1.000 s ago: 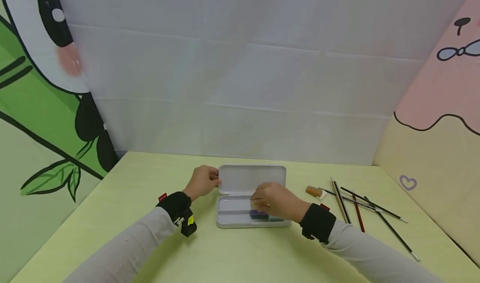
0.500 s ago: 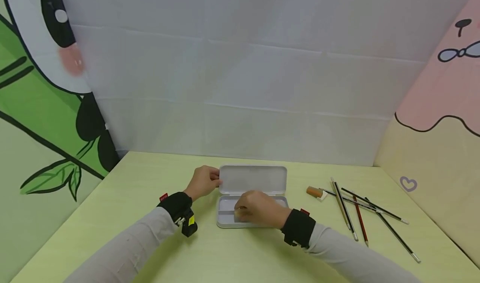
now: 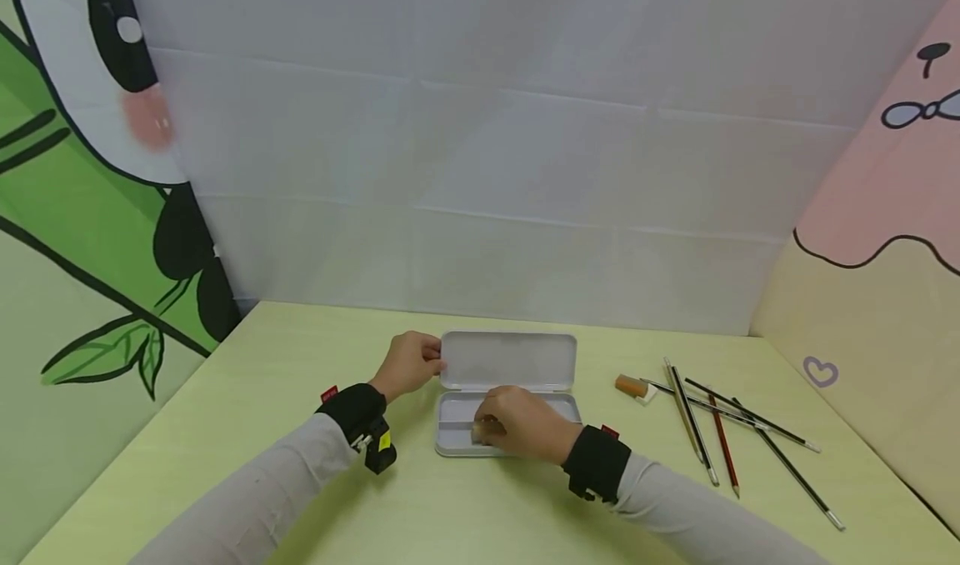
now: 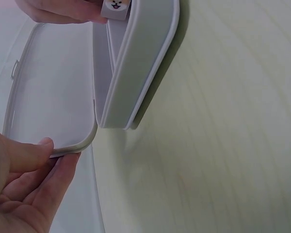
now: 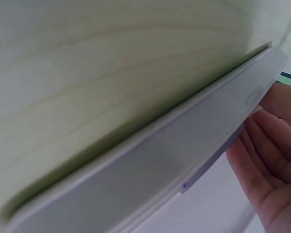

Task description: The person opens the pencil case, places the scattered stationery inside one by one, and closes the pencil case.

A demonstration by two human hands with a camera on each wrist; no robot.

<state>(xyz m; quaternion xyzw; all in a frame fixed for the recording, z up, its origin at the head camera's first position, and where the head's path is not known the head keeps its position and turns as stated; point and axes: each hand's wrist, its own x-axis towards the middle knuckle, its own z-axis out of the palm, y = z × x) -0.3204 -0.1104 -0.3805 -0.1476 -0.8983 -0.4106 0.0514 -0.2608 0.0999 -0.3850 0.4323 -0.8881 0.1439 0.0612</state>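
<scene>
A pale grey pencil case (image 3: 454,440) lies on the table with its lid (image 3: 510,361) raised at the back. My left hand (image 3: 408,363) pinches the lid's left end between thumb and fingers, seen closely in the left wrist view. Over the front compartment, my right hand (image 3: 521,422) pinches a small block with a dog-face print (image 4: 117,7); most of the block is hidden by the fingers. In the right wrist view, the right fingers (image 5: 254,165) sit at the case's rim, and a purplish block (image 5: 211,162) shows above its wall.
Several pencils (image 3: 723,444) lie crossed on the table to the right. Near their far end is a small brown and white block (image 3: 632,386). A pale sheet (image 3: 487,157) hangs behind the table, with printed panels on both sides.
From the right part of the case, my right hand has moved left and slightly nearer, now covering the blue block seen earlier. The left hand stays at the lid.
</scene>
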